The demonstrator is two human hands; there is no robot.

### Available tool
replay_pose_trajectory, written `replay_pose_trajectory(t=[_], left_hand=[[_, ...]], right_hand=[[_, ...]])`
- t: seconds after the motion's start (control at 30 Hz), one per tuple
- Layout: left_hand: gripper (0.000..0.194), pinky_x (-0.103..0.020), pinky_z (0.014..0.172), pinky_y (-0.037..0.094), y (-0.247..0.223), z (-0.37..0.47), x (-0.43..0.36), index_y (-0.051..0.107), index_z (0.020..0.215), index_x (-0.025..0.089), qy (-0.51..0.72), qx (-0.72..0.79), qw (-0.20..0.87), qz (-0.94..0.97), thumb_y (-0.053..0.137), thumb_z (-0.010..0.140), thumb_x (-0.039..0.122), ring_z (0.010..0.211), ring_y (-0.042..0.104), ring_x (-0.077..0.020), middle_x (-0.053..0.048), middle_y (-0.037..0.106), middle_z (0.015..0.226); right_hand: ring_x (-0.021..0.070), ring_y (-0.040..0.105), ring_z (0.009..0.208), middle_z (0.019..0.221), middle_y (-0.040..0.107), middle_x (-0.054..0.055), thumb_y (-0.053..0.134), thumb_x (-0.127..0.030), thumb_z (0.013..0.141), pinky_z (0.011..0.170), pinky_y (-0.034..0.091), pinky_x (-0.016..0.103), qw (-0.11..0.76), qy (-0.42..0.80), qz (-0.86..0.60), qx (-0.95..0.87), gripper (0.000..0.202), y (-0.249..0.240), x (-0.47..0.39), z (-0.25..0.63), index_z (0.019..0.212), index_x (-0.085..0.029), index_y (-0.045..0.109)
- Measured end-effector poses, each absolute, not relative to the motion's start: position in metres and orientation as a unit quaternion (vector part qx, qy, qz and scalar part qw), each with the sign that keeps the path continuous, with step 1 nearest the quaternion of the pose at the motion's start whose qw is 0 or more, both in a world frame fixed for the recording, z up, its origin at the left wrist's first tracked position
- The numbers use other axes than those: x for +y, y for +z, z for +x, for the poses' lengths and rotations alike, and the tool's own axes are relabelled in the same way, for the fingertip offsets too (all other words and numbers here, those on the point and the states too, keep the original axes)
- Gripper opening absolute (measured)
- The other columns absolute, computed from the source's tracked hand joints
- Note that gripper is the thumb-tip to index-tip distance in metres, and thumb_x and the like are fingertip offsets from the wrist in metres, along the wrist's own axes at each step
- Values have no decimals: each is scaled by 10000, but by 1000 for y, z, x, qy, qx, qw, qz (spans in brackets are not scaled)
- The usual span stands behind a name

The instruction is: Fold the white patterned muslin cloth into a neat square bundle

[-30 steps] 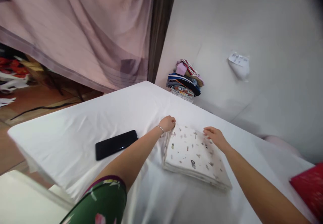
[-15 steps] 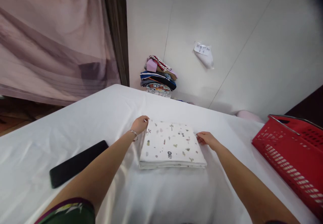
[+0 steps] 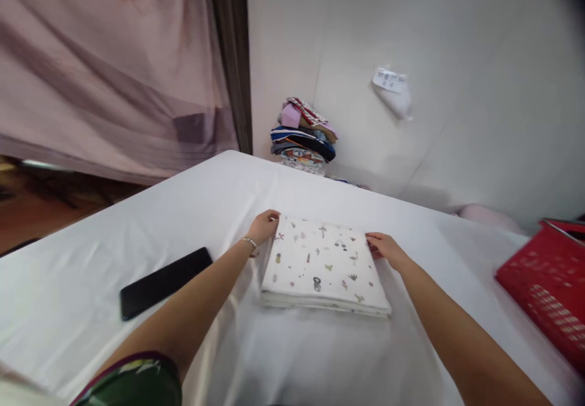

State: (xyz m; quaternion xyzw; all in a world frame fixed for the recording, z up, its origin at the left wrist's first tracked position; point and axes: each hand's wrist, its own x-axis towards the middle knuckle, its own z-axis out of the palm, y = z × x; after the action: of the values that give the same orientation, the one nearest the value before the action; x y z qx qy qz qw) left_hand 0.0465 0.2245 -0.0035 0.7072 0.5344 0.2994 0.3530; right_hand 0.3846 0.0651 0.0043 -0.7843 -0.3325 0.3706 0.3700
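A white folded cloth (image 3: 324,266) printed with small plants, fruit and birds lies flat on the white-covered table, its layered fold facing me. At its far left corner my left hand (image 3: 264,226), with a bracelet on the wrist, pinches the edge between thumb and fingers. My right hand (image 3: 384,249) is closed on the far right corner; its fingertips are partly hidden by the cloth's edge.
A black flat case or device (image 3: 165,283) lies left of my left forearm. The red basket (image 3: 543,284) stands at the right. Beyond the table's far edge, a stack of folded clothes (image 3: 304,141) rests against the wall, with a labelled bag (image 3: 392,92) above. A pink curtain (image 3: 114,77) hangs at left.
My right hand has moved from the cloth's right side up to its far right corner. The left hand stays on its corner. The whole view has swung slightly left.
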Motion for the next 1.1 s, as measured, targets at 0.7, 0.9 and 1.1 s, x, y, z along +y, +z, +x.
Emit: replay_pose_trajectory(t=[0.7,0.9,1.1], left_hand=[[340,-217,516,376,-2,31,166,628,728,176,300,520,438,669,546,697,504,597,547,-137,-2,622,658],[218,-228,572,398,-5,30,164,631,731,179,301,519,417,682,483,761,337,651,570,-154,-28,647,709],[210,-231,575,402,-5,30,163,624,750,185,306,517,414,684,471,768,327,688,588,-167,-29,656,728]], right_hand=[[181,628,611,670,666,33,607,-271,550,578,507,272,345,383,-796,-317,257,4,63,385,802,-220,602],[230,651,788,851,696,72,655,-345,571,646,516,286,289,474,-752,-356,219,12,56,385,751,-221,640],[254,658,764,853,700,87,640,-305,556,630,522,319,277,427,-757,-409,301,8,59,379,843,-222,680]])
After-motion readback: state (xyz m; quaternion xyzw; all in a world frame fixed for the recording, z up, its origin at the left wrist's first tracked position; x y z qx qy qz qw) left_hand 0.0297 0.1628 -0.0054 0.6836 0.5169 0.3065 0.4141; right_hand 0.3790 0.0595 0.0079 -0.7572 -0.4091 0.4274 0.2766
